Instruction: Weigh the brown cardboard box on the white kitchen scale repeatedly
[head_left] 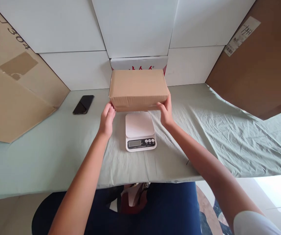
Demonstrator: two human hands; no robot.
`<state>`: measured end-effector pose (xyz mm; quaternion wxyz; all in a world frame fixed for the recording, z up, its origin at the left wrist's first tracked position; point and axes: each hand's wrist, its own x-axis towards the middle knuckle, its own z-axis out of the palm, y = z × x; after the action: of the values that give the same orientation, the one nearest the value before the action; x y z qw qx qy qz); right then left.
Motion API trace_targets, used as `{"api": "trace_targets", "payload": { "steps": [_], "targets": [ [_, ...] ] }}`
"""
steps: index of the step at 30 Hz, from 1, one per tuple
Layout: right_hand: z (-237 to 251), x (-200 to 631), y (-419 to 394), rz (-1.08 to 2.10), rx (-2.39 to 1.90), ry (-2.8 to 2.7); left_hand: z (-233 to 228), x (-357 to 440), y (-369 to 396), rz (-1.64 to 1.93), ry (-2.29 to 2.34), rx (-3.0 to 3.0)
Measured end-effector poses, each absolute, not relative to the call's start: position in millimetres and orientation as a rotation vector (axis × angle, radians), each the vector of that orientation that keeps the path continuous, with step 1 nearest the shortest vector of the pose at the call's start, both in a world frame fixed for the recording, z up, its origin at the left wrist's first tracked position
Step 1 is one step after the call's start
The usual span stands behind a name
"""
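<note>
A closed brown cardboard box (138,85) is held between my two hands, just behind and partly over the far edge of a white kitchen scale (139,125). My left hand (107,120) grips the box's near left corner, its fingertips hidden beneath. At the near right corner, my right hand (166,109) has its thumb on the front face and its fingers along the side. The scale's plate carries nothing that I can see, and its display looks blank. Whether the box touches the scale or the cloth, I cannot tell.
A black smartphone (83,104) lies on the pale green cloth (57,140) to the left. Large cardboard panels stand at the left (20,81) and right (257,62). Behind the held box is a grey box with red lettering (140,62), against white panels (135,26).
</note>
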<state>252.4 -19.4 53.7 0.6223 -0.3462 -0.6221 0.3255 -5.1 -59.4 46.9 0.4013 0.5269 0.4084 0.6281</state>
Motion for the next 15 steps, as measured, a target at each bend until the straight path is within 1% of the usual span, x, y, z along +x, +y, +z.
{"api": "trace_targets", "payload": {
  "steps": [2,5,10,15],
  "targets": [
    [50.8,244.6,8.5,0.689,-0.796,-1.426,43.5,2.2,-25.5,1.632,1.031,1.254],
    [36.3,236.9,34.0,0.71,-0.826,-1.377,25.5,8.8,2.9,1.661,1.069,1.153],
    [16.8,237.4,42.7,0.808,-0.867,-1.326,-2.2,5.8,7.4,1.614,1.103,1.111],
    [10.1,240.4,47.8,0.831,-0.91,-1.354,-4.2,6.6,4.4,1.634,1.094,1.045]
  ]
}}
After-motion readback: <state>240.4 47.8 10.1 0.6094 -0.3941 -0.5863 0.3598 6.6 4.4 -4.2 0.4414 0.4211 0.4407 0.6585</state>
